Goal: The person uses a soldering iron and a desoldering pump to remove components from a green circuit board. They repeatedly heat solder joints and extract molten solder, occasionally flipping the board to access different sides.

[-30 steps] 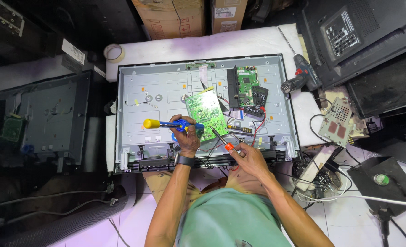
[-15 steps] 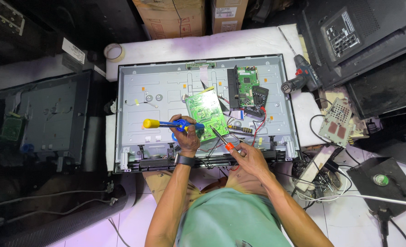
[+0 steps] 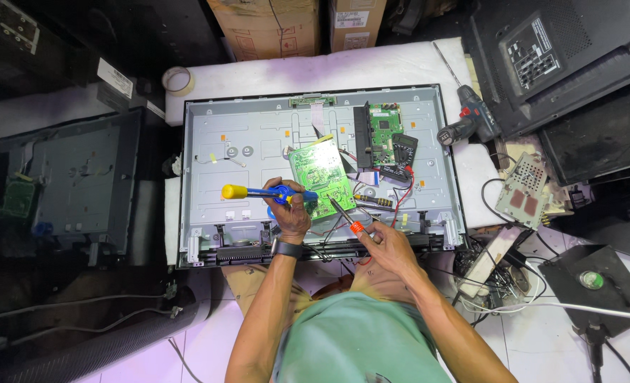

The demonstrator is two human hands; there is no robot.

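1. Head view shows our largest thing first: the opened television back panel [image 3: 258, 142], a grey metal chassis lying flat on the white-padded counter [image 3: 400, 67], its near edge just in front of us.
2. Right of the panel, black television housings [image 3: 570, 57] are stacked; a second opened chassis [image 3: 74, 177] lies to the left.
3. On the panel, near its middle, sits the green circuit board [image 3: 322, 174], tilted; a smaller green board [image 3: 381, 128] stands further back, with a black multimeter [image 3: 402, 152] just beside it.
4. A cordless drill [image 3: 467, 128] lies at the panel's right edge, and a roll of tape [image 3: 177, 79] rests at the counter's far left corner.
5. Our left hand [image 3: 290, 209] has its fingers wrapped around a blue desoldering pump [image 3: 265, 192] with a yellow end, its tip touching the green circuit board.
6. Our right hand [image 3: 386, 245] pinches an orange-handled soldering iron [image 3: 347, 216] between its fingers, the tip angled at the board's near edge.
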